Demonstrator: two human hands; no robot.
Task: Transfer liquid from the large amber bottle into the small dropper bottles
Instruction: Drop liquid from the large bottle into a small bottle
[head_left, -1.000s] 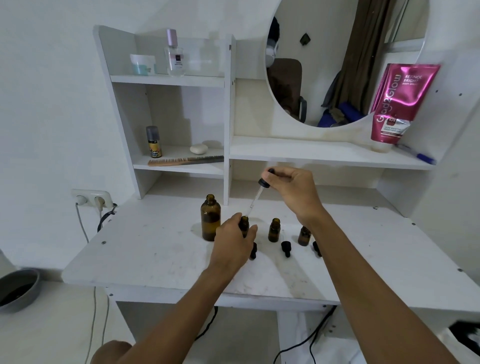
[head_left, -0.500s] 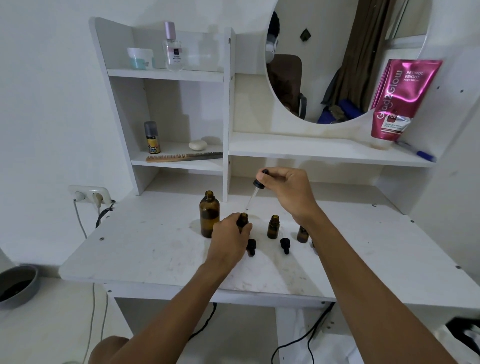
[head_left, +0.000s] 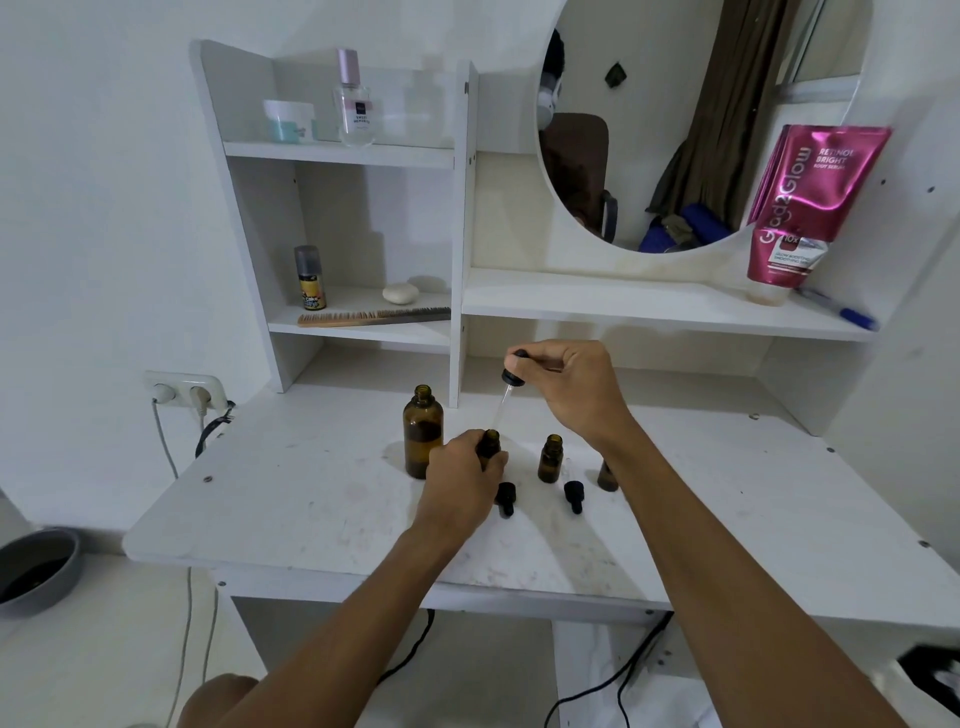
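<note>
The large amber bottle (head_left: 422, 428) stands uncapped on the white desk (head_left: 311, 499), partly filled. Just right of it my left hand (head_left: 460, 480) grips a small amber dropper bottle (head_left: 489, 444) by its body. My right hand (head_left: 574, 387) pinches the black bulb of a glass dropper (head_left: 506, 397), whose tip points down at that small bottle's mouth. A second small bottle (head_left: 550, 460) stands open further right. A third small bottle (head_left: 605, 475) is half hidden behind my right forearm. Two black dropper caps (head_left: 505, 499) (head_left: 573, 495) lie in front.
Shelves behind hold a comb (head_left: 374, 317), a small spray can (head_left: 309, 278), a perfume bottle (head_left: 355, 101), a jar (head_left: 288, 120) and a pink tube (head_left: 805, 208). A round mirror (head_left: 675, 119) hangs above. A wall socket with cables (head_left: 187, 395) is at the left, a grey bowl (head_left: 36, 569) on the floor.
The dropper was lifted away from the small bottle's mouth half a second ago and its tip has come back down to it. My left hand has kept its hold on the bottle.
</note>
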